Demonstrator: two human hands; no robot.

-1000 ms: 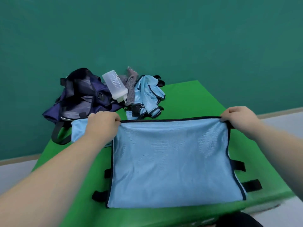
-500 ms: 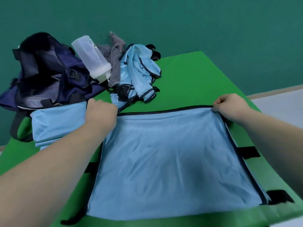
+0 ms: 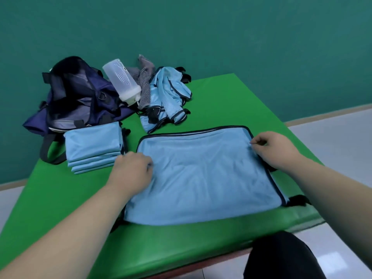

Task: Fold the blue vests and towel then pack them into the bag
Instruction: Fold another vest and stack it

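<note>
Folded vests [image 3: 93, 147] sit stacked beside the bag [image 3: 80, 97]. One vest [image 3: 201, 174] lies flat — the left hand [image 3: 131, 174] and right hand [image 3: 275, 150] pinch its two sides. Crumpled vests [image 3: 167, 97] and the towel [image 3: 144, 85] wait — nothing looks packed.

One light-blue spread vest [image 3: 201, 174] with dark trim and black side straps lies flat on the near part of the table [image 3: 231, 97]. A folded stack [image 3: 94, 146] of matching vests lies to its left, directly in front of the open navy bag [image 3: 80, 97]. Crumpled vests [image 3: 171, 93] and a grey striped towel [image 3: 145, 81] lie heaped behind.
</note>
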